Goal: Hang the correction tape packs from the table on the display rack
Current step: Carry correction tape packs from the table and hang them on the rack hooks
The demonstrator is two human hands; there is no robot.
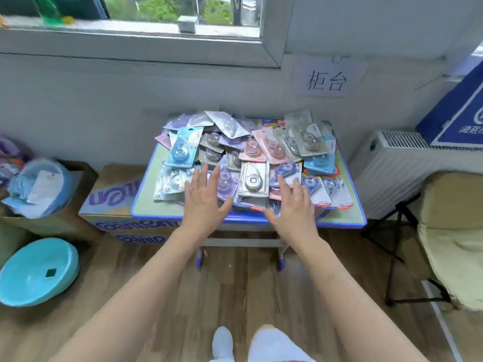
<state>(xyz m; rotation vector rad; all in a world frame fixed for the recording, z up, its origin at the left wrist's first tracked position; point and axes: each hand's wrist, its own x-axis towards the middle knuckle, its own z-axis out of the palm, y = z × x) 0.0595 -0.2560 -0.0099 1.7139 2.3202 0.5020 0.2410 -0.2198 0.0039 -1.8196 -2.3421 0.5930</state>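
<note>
A heap of several correction tape packs (251, 152) in blue, purple, pink and grey covers a small blue-edged table (146, 202) under the window. My left hand (205, 201) is stretched flat over the front left of the heap, fingers spread and straight, holding nothing. My right hand (292, 207) reaches over the front right of the heap, fingers straight, also empty. A grey pack (253, 180) lies between the two hands. No display rack is in view.
A cardboard box (115, 202) stands left of the table, with another box of packs (39, 186) and a turquoise basin (36, 270) further left. A white radiator (402, 168), a folding stand (400, 246) and a beige chair (454, 239) stand at the right. The floor is wood.
</note>
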